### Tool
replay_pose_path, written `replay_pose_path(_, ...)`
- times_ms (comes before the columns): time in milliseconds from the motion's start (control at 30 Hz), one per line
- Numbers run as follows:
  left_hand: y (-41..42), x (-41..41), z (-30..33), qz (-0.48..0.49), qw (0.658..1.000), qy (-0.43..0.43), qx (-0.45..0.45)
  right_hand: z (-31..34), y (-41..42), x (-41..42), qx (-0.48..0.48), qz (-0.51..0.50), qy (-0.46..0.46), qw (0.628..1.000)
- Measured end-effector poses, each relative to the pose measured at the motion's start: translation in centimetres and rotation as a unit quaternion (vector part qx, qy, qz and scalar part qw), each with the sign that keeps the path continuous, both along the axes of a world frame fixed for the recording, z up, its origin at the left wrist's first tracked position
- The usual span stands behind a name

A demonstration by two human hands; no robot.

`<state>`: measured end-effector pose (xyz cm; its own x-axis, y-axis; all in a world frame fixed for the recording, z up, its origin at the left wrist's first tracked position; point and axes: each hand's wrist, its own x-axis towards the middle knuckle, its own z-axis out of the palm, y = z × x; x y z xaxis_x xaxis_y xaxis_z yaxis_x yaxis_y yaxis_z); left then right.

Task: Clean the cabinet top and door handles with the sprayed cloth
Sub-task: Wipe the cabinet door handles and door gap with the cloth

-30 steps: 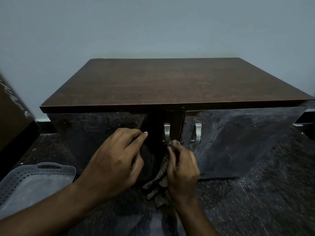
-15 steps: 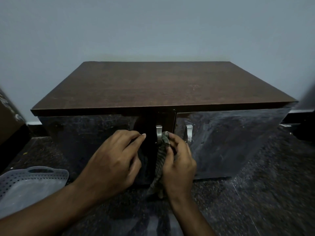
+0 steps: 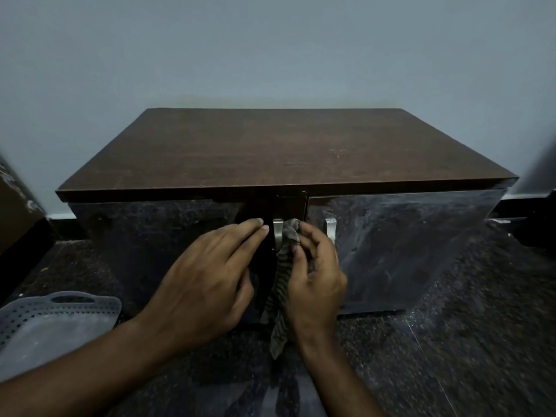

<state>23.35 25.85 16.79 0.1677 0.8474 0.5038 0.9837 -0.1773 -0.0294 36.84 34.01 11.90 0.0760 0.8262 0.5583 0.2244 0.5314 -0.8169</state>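
A low dark wooden cabinet point(image 3: 285, 152) stands against the wall, with two glossy dark doors. The left door's metal handle point(image 3: 277, 233) and the right door's metal handle point(image 3: 330, 230) sit near the middle. My right hand point(image 3: 316, 275) grips a grey striped cloth point(image 3: 281, 296) and presses its bunched top against the right side of the left handle; the rest of the cloth hangs down. My left hand point(image 3: 204, 284) rests flat on the left door, fingertips just left of that handle, holding nothing.
A grey perforated plastic basket point(image 3: 57, 320) lies on the dark speckled floor at the lower left. A brown piece of furniture point(image 3: 15, 218) stands at the far left edge. A dark object point(image 3: 538, 206) stands at the far right by the wall.
My right hand has raised the cloth from below the left handle up against it. The view has shifted slightly, so the cabinet sits lower in frame. My left hand stays on the door.
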Motion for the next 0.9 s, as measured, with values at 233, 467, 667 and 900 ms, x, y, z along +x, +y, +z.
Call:
replay_pose_path(233, 0.0, -0.6, -0.3, 0.044, 0.997, 0.038, -0.053, -1.9, -1.1, 1.2, -0.072, 0.001, -0.05, 0.996)
replay_pose_path(467, 0.3, -0.5, -0.2, 0.062, 0.993, 0.054, -0.082, 1.2, -0.4, 1.1, -0.13, 0.033, -0.004, 0.991)
replay_pose_path(667, 0.7, -0.4, -0.1, 0.069, 0.992, 0.052, -0.095, 1.6, -0.9, -0.1, -0.116, 0.058, 0.04, 0.991)
replay_pose_path(900, 1.0, -0.4, -0.2, 0.072, 0.993, 0.028, -0.094, 1.2, -0.6, -0.1, -0.218, 0.039, 0.164, 0.961)
